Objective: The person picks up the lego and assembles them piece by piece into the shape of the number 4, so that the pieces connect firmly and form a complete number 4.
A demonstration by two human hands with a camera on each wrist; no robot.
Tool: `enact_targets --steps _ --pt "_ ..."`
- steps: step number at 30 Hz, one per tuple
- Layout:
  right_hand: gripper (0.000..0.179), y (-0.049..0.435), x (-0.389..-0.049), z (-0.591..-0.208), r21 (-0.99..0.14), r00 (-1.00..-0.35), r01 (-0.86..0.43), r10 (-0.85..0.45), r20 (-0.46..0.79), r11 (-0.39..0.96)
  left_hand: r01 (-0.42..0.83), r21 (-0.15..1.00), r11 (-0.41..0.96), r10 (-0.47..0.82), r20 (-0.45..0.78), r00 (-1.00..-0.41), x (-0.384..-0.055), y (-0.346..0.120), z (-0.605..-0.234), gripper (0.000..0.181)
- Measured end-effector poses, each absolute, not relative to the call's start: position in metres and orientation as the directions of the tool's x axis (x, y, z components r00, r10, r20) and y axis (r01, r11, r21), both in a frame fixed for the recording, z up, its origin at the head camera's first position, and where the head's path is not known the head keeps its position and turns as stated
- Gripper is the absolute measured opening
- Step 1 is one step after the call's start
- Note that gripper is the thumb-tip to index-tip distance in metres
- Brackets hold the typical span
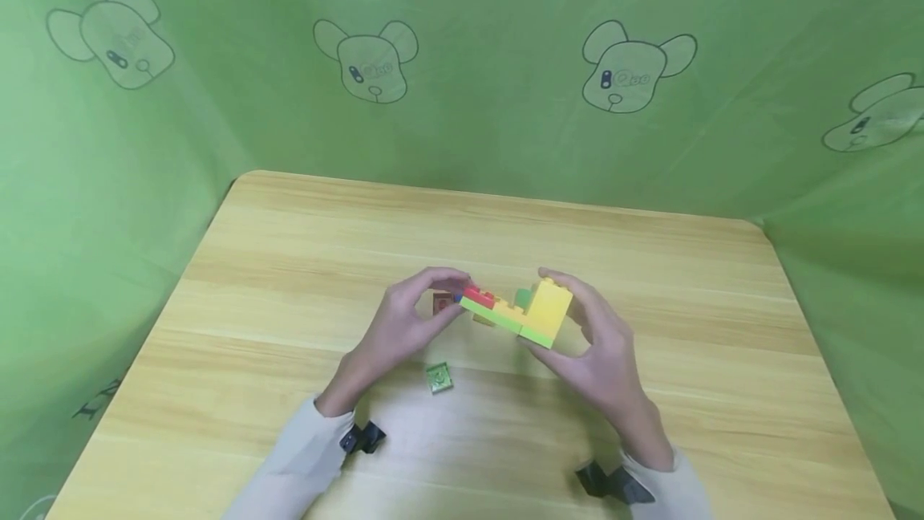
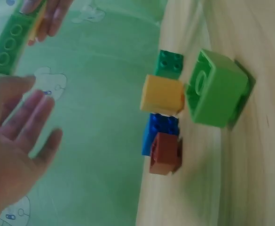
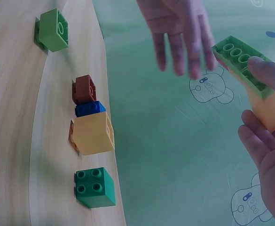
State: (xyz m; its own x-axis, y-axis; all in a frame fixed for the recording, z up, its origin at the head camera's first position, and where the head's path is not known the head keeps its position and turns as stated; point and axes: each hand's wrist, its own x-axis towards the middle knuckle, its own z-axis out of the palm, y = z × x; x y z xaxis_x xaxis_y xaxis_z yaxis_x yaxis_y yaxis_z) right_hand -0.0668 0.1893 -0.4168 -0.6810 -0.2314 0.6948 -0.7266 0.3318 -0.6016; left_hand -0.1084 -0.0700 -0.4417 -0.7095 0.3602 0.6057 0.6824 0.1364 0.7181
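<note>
My right hand (image 1: 606, 343) grips a toy building-block assembly (image 1: 549, 311) by its tall yellow end, above the table. The assembly has a light green base with hollow underside tubes, visible in the right wrist view, and red and yellow blocks on top. My left hand (image 1: 404, 319) is near the red end. In the head view its thumb overlaps that end, but the right wrist view shows the left hand (image 3: 182, 35) with straight fingers, apart from the assembly (image 3: 243, 61). Below the hands lies a loose light green block (image 1: 439, 377), hollow side showing.
Farther back stand a brown block (image 2: 164, 153), a blue block (image 2: 161, 126), a yellow block (image 2: 161, 94) and a dark green block (image 2: 169, 63). The wooden table (image 1: 325, 215) is bordered by a green curtain (image 1: 491, 143) behind and at both sides.
</note>
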Motion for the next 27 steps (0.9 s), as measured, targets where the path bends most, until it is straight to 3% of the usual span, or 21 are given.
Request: enact_targets --steps 6,9,17,27 --pt "0.070 0.191 -0.066 -0.419 -0.632 -0.697 -0.714 -0.221 0.682 0.302 0.511 0.818 0.265 0.383 0.397 -0.834 -0.120 -0.065 -0.453 0.040" --pt "0.071 0.191 -0.066 -0.419 -0.637 -0.698 -0.713 -0.222 0.680 0.293 0.451 0.822 0.347 0.397 0.307 -0.865 -0.125 -0.061 -0.459 0.036" --pt "0.073 0.191 -0.065 -0.420 -0.642 -0.705 -0.706 -0.218 0.675 0.298 0.484 0.678 0.553 0.389 0.303 -0.870 -0.137 -0.053 -0.470 0.028" --pt "0.075 0.191 -0.066 -0.421 -0.624 -0.691 -0.720 -0.226 0.687 0.304 0.465 0.624 0.628 0.401 0.254 -0.880 -0.143 -0.050 -0.479 0.029"
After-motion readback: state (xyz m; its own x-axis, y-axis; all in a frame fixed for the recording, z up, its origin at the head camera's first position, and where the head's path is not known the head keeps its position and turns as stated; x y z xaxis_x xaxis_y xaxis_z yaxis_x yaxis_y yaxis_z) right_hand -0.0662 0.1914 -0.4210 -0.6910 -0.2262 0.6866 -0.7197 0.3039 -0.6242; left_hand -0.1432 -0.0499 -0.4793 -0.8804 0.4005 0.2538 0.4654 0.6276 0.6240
